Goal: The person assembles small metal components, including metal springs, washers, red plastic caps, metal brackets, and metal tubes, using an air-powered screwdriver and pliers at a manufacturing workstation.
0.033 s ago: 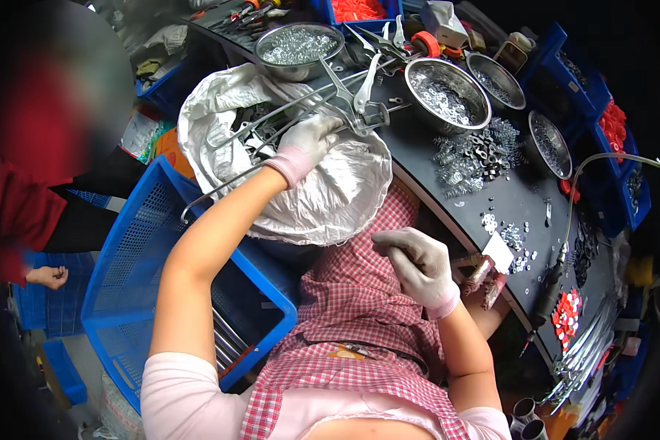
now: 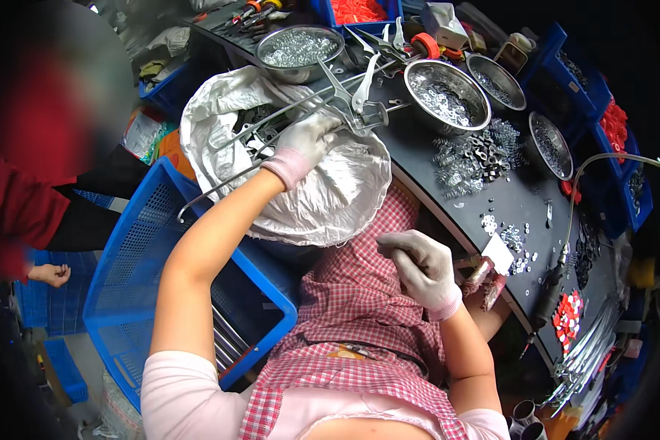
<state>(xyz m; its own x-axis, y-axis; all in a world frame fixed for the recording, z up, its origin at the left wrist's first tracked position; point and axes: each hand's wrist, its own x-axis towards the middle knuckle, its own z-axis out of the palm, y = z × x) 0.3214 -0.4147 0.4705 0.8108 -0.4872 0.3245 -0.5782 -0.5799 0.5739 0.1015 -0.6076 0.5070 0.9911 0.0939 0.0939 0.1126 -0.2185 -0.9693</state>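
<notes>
Left hand (image 2: 304,147) grips a silver, long-rodded tool (image 2: 372,117), fingertips hidden; I can't tell whether the curled right hand (image 2: 425,268) closes fully.

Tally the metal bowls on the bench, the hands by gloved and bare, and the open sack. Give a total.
Round silver metal bowls: 4
White-gloved hands: 2
Co-worker's bare hand: 1
Open white fabric sack: 1
Total: 8

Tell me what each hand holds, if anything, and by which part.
The left hand appears to hold a rodded metal tool near its handles; exact grip hidden. The right hand is curled, nothing visible in it.
</notes>
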